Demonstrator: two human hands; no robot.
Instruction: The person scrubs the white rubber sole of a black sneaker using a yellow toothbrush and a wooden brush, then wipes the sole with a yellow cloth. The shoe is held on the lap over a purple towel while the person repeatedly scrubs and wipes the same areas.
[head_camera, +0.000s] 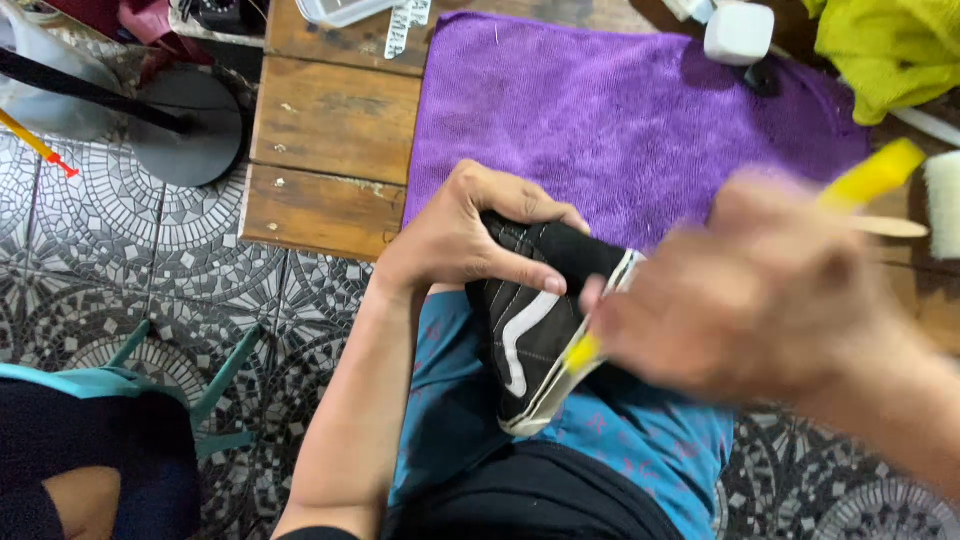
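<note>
shoe (535, 320): black sneaker with a white side stripe and white sole edge, held over the person's lap, just off the table (330, 140) edge
left hand (470, 235): grip closed around the shoe's upper, thumb along the side, fingers over the top
right hand (770, 290): blurred, grip closed on a yellow-handled brush (583, 352), which touches the sole edge
brush bristles: cannot tell, hidden by blur
shoe handling: looks light; upper likely soft and gives under fingers, sole stiffer; best held at the upper or heel, as now
purple cloth (620, 110): spread flat on the table, nothing wet visible
clear tray (340, 10): at the table's far edge, contents not visible
white box (738, 32): on the cloth's far edge, shut, contents hidden
yellow cloth (885, 50): bunched at the far right corner
</note>
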